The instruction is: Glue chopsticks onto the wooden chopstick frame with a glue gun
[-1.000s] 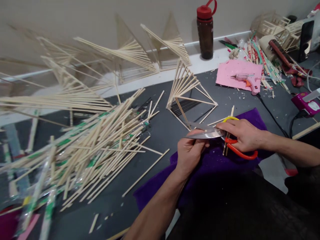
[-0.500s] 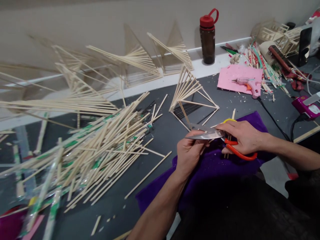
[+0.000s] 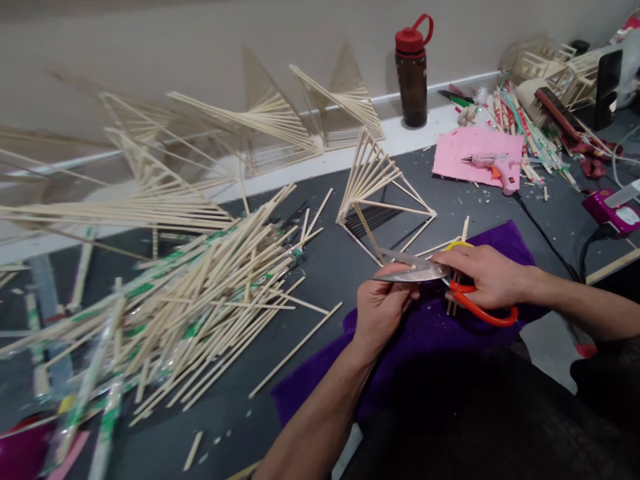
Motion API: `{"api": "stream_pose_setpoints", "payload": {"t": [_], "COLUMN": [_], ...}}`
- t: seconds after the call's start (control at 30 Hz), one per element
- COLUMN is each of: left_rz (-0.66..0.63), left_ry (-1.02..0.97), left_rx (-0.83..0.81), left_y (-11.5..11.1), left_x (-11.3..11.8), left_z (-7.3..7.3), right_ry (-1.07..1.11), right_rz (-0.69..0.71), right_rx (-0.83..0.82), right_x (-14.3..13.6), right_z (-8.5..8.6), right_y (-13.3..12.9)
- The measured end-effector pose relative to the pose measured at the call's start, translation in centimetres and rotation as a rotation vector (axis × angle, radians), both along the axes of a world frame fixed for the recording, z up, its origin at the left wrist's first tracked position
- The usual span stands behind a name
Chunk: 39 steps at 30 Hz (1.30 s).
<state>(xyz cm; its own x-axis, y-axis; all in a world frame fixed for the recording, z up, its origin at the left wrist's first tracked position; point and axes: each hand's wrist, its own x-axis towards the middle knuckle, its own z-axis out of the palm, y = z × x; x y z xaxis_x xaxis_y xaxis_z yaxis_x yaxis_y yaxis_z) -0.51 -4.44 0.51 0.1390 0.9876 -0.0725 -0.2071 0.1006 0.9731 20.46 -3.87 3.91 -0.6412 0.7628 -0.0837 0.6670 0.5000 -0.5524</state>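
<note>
My right hand (image 3: 493,275) is closed on a pair of scissors (image 3: 425,271) with orange and yellow handles. The blades point left, parted, over my left hand (image 3: 381,308). Fingers and thumb of my left hand pinch a thin wooden stick, mostly hidden; a small pale end shows between the blades. Beneath both hands lies a purple cloth (image 3: 420,353). Short sticks (image 3: 465,230) poke out past my right hand. Just beyond the blades stands a twisted frame of glued sticks (image 3: 373,177).
A large heap of loose sticks (image 3: 215,293), partly in plastic wrappers, covers the left. More stick frames (image 3: 280,127) lean along the wall. A red-lidded bottle (image 3: 411,80) stands behind. At right, a pink glue gun (image 3: 495,167) rests on a pink sheet (image 3: 450,150), its cord trailing forward.
The scissor blades have parted slightly more, and the orange handle has swung out a little. Both hands stay in nearly the same place; the view has shifted slightly.
</note>
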Motion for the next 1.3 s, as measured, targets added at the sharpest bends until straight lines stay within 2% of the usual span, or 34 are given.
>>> {"api": "stream_pose_setpoints", "payload": {"t": [0.4,0.63,0.97,1.3], "left_rz": [-0.014,0.026,-0.041,-0.008], "left_ry": [0.069,0.043,0.028,0.047], "left_rx": [0.07,0.029,0.016,0.041], "left_y": [0.05,0.44,0.01,-0.16], "left_x": [0.03,-0.11,0.02,0.07], "left_z": [0.35,0.14,0.16,0.01], "right_ry": [-0.063,-0.018,0.02,-0.032], "right_rz": [-0.023,-0.074,-0.049,-0.035], "right_rx": [0.072,0.098,0.045,0.062], "right_x": [0.08,-0.12,0.06,-0.14], "right_z": [-0.57,-0.83,-0.03,-0.36], "right_y": [0.13,-0.09,-0.29,-0.34]}}
